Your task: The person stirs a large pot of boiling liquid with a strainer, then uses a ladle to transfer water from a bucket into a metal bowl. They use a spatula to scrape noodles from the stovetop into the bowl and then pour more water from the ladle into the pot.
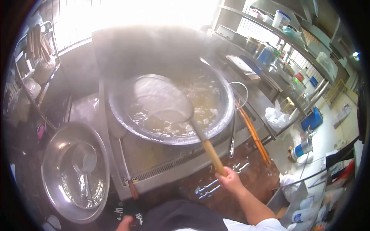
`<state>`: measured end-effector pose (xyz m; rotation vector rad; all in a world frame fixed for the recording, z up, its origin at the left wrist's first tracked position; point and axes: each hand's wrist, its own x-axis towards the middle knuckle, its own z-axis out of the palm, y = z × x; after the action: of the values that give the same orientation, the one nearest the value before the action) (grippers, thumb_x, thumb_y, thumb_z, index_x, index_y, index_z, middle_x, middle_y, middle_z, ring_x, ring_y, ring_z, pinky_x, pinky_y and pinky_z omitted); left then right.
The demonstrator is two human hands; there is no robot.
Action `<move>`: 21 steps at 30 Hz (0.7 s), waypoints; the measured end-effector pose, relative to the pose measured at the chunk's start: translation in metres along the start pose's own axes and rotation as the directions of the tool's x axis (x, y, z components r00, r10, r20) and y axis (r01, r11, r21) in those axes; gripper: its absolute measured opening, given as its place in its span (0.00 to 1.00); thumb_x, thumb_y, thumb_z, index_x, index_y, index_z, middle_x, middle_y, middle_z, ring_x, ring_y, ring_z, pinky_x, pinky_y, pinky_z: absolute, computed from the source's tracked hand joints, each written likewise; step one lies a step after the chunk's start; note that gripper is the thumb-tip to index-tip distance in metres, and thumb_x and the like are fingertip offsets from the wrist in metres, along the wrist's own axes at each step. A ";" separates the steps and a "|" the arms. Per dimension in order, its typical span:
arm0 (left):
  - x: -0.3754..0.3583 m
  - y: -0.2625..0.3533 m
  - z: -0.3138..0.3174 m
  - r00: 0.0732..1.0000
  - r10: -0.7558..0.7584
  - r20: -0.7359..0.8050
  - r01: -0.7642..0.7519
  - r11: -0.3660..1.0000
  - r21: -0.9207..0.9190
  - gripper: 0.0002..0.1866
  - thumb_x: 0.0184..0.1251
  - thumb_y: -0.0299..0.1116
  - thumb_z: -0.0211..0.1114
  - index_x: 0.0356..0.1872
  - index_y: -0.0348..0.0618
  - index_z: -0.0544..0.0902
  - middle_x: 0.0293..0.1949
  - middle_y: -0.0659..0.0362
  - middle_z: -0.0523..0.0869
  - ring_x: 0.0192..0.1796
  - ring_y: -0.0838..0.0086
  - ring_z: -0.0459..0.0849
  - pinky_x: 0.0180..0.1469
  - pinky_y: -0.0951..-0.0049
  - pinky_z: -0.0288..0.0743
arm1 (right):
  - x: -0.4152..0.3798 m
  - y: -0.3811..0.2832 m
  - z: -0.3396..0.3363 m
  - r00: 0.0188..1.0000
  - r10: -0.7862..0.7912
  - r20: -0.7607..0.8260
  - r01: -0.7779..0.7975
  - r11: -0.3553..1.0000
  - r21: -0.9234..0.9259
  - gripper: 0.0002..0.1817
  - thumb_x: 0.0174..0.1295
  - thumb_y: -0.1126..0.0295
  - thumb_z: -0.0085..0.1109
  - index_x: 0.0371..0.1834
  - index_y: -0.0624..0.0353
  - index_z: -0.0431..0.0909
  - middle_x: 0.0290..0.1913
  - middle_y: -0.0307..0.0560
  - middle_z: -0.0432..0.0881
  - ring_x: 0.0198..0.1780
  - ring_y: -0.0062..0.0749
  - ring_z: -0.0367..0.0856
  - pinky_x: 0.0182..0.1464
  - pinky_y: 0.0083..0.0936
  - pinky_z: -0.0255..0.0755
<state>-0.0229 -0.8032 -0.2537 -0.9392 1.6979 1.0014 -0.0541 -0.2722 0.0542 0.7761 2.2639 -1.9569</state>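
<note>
My right hand (230,180) is closed around the wooden handle of a large skimmer (163,98). The skimmer's wide round head is tilted over a big metal pot (225,122), and its surface is smeared by motion. Cloudy, bubbling liquid (204,100) with pale bits fills the pot, and steam hides its far side. My left hand (126,222) shows only in part at the bottom edge, beside a black surface with white lettering (119,211). Its fingers are too hidden to show whether they hold anything.
Left of the stove stands a wide metal basin (54,184) with a ladle (84,159) in it. A long-handled utensil (124,159) lies on the stove's left side. Long wooden sticks (254,136) and a wire-ringed strainer (232,134) rest at the right. Cluttered shelves (269,29) line the right wall.
</note>
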 end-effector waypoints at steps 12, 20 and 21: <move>-0.075 0.027 0.048 0.984 -0.170 -0.050 0.152 0.953 -0.262 0.20 0.75 0.42 0.44 0.52 0.36 0.76 0.41 0.53 0.83 0.35 0.64 0.81 0.35 0.65 0.75 | 0.347 -0.087 -0.148 0.822 -0.396 -0.409 -0.094 0.614 -0.784 0.18 0.52 0.75 0.48 0.46 0.71 0.73 0.32 0.60 0.81 0.34 0.51 0.83 0.35 0.41 0.76; -0.057 -0.007 0.074 0.977 -0.211 0.032 0.206 0.890 -0.406 0.21 0.73 0.43 0.49 0.52 0.35 0.78 0.43 0.53 0.83 0.38 0.63 0.81 0.38 0.61 0.76 | 0.352 -0.100 -0.095 0.931 0.340 -0.134 -0.311 0.544 -0.780 0.09 0.53 0.76 0.51 0.34 0.66 0.79 0.23 0.52 0.82 0.23 0.40 0.84 0.23 0.37 0.78; -0.057 0.000 0.075 0.982 -0.189 0.013 0.180 0.909 -0.375 0.20 0.72 0.41 0.49 0.52 0.35 0.76 0.42 0.51 0.84 0.37 0.62 0.82 0.35 0.62 0.76 | 0.350 -0.092 -0.093 0.923 0.382 -0.044 -0.277 0.584 -0.763 0.07 0.53 0.76 0.52 0.33 0.66 0.78 0.22 0.50 0.80 0.21 0.39 0.82 0.22 0.36 0.77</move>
<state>0.0173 -0.7264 -0.2179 -1.3385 1.4265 1.2129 -0.3704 -0.0745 0.0326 0.8232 2.3085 -0.7141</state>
